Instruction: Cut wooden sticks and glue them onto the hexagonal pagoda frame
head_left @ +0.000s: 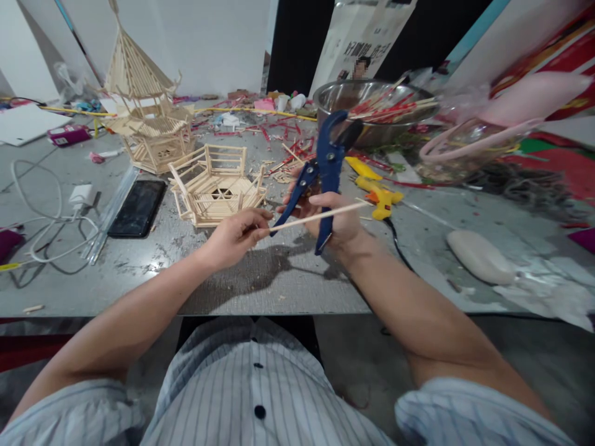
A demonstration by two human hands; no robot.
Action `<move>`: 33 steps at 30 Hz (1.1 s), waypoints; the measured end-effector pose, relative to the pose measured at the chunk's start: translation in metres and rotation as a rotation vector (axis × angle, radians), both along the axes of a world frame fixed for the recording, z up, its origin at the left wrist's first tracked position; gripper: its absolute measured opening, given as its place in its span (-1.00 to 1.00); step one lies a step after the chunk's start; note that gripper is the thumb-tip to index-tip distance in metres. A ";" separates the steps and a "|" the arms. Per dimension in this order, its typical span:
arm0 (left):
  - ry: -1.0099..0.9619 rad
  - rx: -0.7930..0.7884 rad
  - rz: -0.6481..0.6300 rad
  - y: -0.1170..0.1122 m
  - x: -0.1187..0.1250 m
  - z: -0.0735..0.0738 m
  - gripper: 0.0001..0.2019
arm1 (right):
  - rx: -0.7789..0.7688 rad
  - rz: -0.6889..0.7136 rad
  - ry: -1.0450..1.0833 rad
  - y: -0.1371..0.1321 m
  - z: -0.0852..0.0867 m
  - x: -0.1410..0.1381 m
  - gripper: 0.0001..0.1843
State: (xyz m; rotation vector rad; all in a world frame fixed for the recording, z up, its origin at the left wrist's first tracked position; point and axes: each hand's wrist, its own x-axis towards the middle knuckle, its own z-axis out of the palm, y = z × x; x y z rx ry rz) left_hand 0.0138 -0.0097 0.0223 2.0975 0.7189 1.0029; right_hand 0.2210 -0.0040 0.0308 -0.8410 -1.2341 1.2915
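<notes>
My right hand (pixel 341 220) is wrapped round the handles of a blue pipe cutter (pixel 331 158), its jaws pointing up and away from me. A thin wooden stick (pixel 302 220) crosses in front of the handles, its right part lying by my right thumb. The left end of the stick is pinched between the fingers of my left hand (pixel 239 235). Just beyond my left hand stands a small six-sided wooden stick frame with railings (pixel 218 192). Farther back at the left rises a stick-built pagoda model (pixel 144 105) with a pointed roof.
A black phone (pixel 137 209) and a white charger with cable (pixel 83 195) lie at the left. Beyond my right hand are a yellow glue gun (pixel 383 199) and a steel bowl of red-tipped sticks (pixel 376 127). A pale oval object (pixel 480 255) and a pink basket (pixel 465 155) sit at the right.
</notes>
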 end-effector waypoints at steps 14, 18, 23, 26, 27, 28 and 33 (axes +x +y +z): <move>-0.294 -0.154 0.233 0.013 -0.016 0.009 -0.60 | 0.582 -0.363 -1.090 0.016 -0.038 0.011 -0.34; -0.239 -0.140 0.201 0.012 -0.015 0.008 -0.62 | 0.574 -0.303 -1.098 0.012 -0.040 0.008 -0.31; -0.205 -0.117 0.167 0.011 -0.012 0.006 -0.75 | 0.624 -0.261 -1.111 0.008 -0.038 0.005 -0.30; -0.167 -0.095 0.160 0.010 -0.011 0.007 -0.80 | 0.655 -0.212 -1.112 0.007 -0.036 0.003 -0.31; -0.157 -0.087 0.161 0.010 -0.011 0.007 -0.80 | 0.658 -0.196 -1.112 0.006 -0.035 0.003 -0.32; -0.153 -0.080 0.161 0.009 -0.011 0.007 -0.79 | 0.658 -0.188 -1.110 0.005 -0.035 0.002 -0.33; -0.163 -0.064 0.158 0.010 -0.011 0.005 -0.80 | 0.648 -0.189 -1.099 0.005 -0.036 -0.001 -0.34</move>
